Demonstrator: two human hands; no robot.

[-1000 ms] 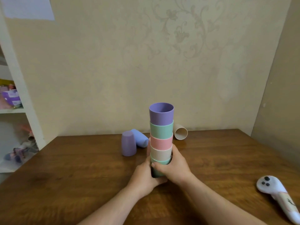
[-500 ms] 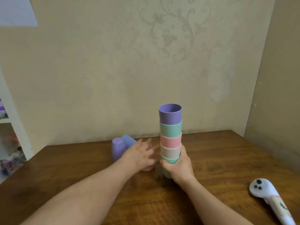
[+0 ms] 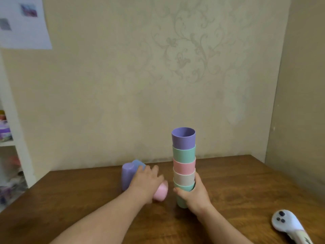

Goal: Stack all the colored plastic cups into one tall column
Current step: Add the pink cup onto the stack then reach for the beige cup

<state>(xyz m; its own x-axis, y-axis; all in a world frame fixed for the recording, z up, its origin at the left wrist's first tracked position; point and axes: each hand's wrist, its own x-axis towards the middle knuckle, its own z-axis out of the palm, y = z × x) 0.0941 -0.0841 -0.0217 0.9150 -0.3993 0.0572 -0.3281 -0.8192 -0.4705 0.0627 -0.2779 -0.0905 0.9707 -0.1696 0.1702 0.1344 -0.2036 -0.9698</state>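
Right hand (image 3: 195,194) grips the stack (image 3: 184,166) at its base; left hand (image 3: 146,180) clasps the light, stiff pink cup (image 3: 161,192) by its wall.

From my seat, the stacked cups (image 3: 184,164) read as smooth matt plastic in pastel shades, the same finish as the pink cup (image 3: 161,192) and the lilac cup (image 3: 127,175) beside them. The table (image 3: 246,187) is dark wood, visibly grained, with a soft sheen. The white handheld device (image 3: 288,226) looks like smooth plastic; the wall (image 3: 123,85) wears matt patterned wallpaper.
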